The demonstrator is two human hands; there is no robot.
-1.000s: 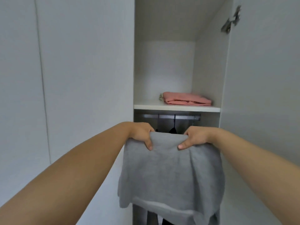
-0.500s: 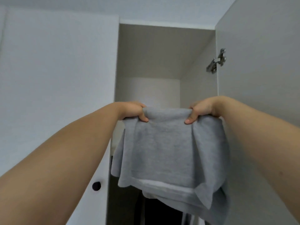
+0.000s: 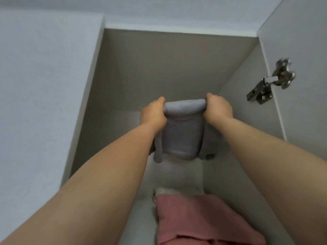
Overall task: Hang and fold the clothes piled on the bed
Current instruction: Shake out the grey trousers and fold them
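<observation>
Since a second ago both arms have lifted the folded grey garment (image 3: 182, 131) up into the cupboard's top compartment. Left hand (image 3: 153, 115) and right hand (image 3: 218, 107) grip its top edge. I'd lower it flat (beside the pink garment (image 3: 203, 220)), releasing both together.

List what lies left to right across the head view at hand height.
closed wardrobe door → left hand → folded grey garment → right hand → metal hinge on the open door.
</observation>
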